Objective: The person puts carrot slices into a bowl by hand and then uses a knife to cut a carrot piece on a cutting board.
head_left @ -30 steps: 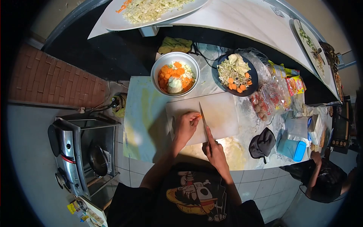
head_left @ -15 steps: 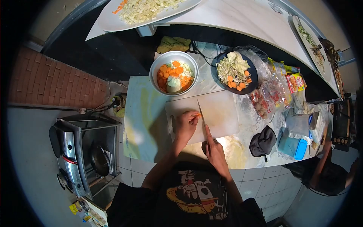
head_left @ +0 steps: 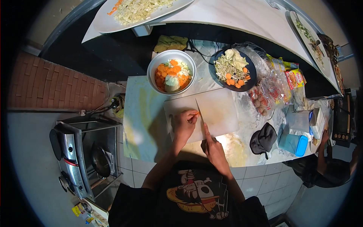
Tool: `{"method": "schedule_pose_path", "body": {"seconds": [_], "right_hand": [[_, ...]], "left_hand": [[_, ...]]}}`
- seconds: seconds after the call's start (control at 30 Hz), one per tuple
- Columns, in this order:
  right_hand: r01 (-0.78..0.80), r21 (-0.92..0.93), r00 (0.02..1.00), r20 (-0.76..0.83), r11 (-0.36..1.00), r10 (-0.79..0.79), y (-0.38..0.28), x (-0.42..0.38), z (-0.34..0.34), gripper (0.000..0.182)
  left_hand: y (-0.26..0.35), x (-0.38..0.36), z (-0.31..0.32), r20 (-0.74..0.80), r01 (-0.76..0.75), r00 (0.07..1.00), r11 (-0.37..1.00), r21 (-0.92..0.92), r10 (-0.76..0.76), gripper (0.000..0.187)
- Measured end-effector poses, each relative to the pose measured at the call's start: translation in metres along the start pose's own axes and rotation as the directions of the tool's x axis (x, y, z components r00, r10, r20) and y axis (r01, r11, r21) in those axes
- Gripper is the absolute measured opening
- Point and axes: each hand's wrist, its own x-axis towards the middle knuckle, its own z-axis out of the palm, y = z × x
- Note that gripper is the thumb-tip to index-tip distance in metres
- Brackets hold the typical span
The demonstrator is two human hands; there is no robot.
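Note:
My left hand (head_left: 185, 124) is closed over the left part of the white cutting board (head_left: 223, 109), its fingertips pinching a small piece of carrot (head_left: 197, 112). My right hand (head_left: 214, 151) grips a knife (head_left: 199, 110) by its handle, the forefinger laid along the blade's spine. The blade points away from me and lies right beside the carrot piece. Behind the board stands a round metal bowl (head_left: 149, 72) with carrot slices, chopped vegetables and a pale green chunk. A dark plate (head_left: 252, 77) to its right bears bean sprouts, carrot slices and a cabbage piece.
Plastic bags (head_left: 278, 89), a black cap (head_left: 263, 139) and a blue-lidded container (head_left: 293, 144) are on the table's right. Large platters of food line the raised counter (head_left: 227, 11). A stove (head_left: 70, 155) stands at left. Another person (head_left: 321, 170) is at far right.
The view has shifted slightly. My hands keep nearly the same pose at the carrot piece. At far right the other person's arms have moved, with a hand now by the table's edge.

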Motion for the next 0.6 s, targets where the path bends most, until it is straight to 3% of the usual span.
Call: {"method": "schedule_pose_path", "body": {"seconds": [0.1, 0.43, 0.53, 0.6], "right_hand": [[0.043, 0.062, 0.999, 0.000, 0.997, -0.043, -0.001, 0.000, -0.003, 0.078], [-0.020, -0.105, 0.999, -0.046, 0.994, 0.015, -0.004, 0.000, 0.011, 0.077], [-0.001, -0.083, 0.998, -0.065, 0.997, -0.005, 0.002, 0.001, 0.012, 0.079], [0.003, -0.049, 0.998, -0.065, 0.999, -0.007, 0.008, 0.000, 0.014, 0.080]], "left_hand": [[0.004, 0.000, -0.001, 0.015, 0.053, 0.998, 0.999, -0.014, -0.053, 0.019], [-0.006, 0.001, 0.001, 0.046, 0.037, 0.998, 0.998, -0.049, -0.034, 0.019], [-0.007, 0.003, -0.001, 0.053, 0.019, 0.998, 0.998, -0.054, -0.016, 0.017], [-0.012, 0.004, 0.000, 0.030, -0.093, 0.995, 0.996, -0.016, 0.094, 0.015]]}}
